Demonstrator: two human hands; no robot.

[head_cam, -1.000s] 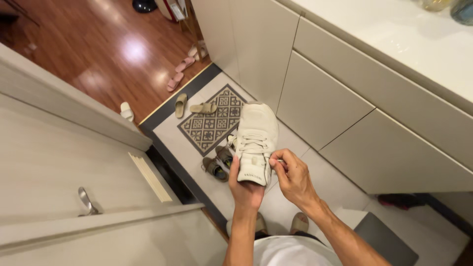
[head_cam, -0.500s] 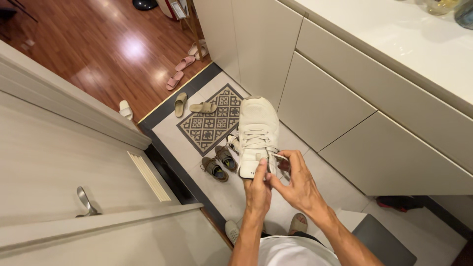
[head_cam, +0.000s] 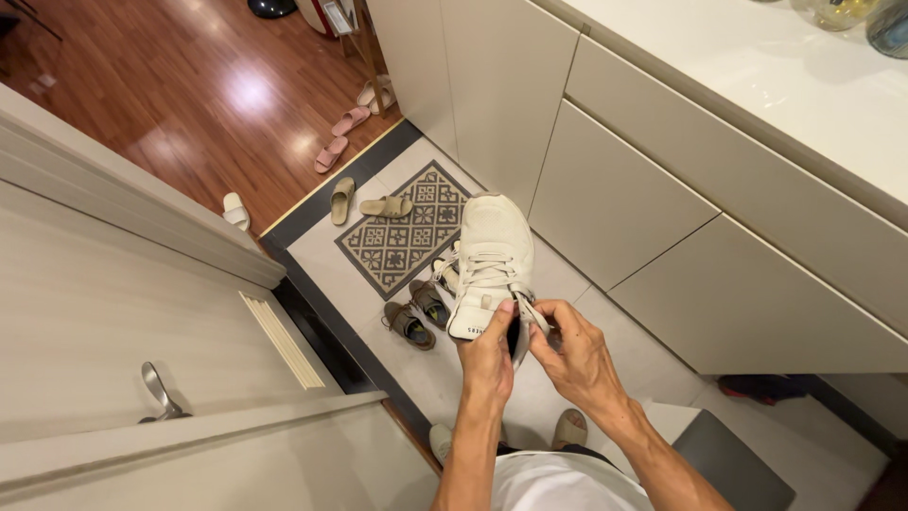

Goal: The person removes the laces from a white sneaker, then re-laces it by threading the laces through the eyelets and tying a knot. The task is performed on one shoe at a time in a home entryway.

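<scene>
I hold a cream-white sneaker [head_cam: 492, 248] in the air in front of me, toe pointing away. My left hand [head_cam: 488, 356] grips its heel end, with the thumb pressed on the tongue. My right hand [head_cam: 575, 355] pinches the shoe's collar and a lace end at the right side of the opening. The white laces [head_cam: 484, 273] cross the top, loose near the tongue.
A patterned mat [head_cam: 402, 230] lies on the tiled entry below, with olive sandals [head_cam: 416, 314], beige slippers [head_cam: 367, 202] and pink slippers [head_cam: 339, 137] around it. Cream cabinets [head_cam: 605, 189] stand right, a door with a handle [head_cam: 156, 393] left, a grey stool [head_cam: 733, 464] behind.
My left hand has shifted from under the heel to the tongue side. My right hand has closed in on the collar. The shoe has dipped slightly toward me.
</scene>
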